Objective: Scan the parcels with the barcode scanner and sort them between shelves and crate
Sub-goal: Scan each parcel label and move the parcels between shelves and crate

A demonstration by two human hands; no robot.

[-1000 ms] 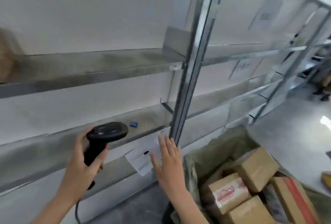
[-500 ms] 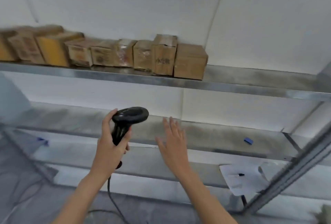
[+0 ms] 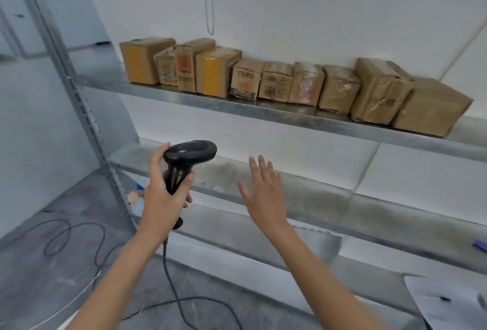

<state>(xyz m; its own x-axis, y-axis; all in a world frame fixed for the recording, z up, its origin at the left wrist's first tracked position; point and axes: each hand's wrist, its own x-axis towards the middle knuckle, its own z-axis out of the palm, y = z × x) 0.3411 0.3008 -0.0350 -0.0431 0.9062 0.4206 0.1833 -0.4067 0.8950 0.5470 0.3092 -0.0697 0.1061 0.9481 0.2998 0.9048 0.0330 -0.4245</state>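
1. The left hand grips the handle of the black plastic barcode scanner. Its wide head points at the wall between the shelves. The scanner looks hard and light. The handle is the best place to hold it.
2. A thin black cable hangs from the handle down to the grey floor. It is soft and could catch on things.
3. The right hand is open with straight fingers. It holds nothing and is up in front of the bare middle metal shelf.
4. The brown cardboard parcels stand in a row on the top metal shelf, touching each other. They look small, stiff and probably light. Some have shiny tape, which may be slippery. I would take one by its two sides.
5. A white sheet of paper lies on the lowest shelf, far right.
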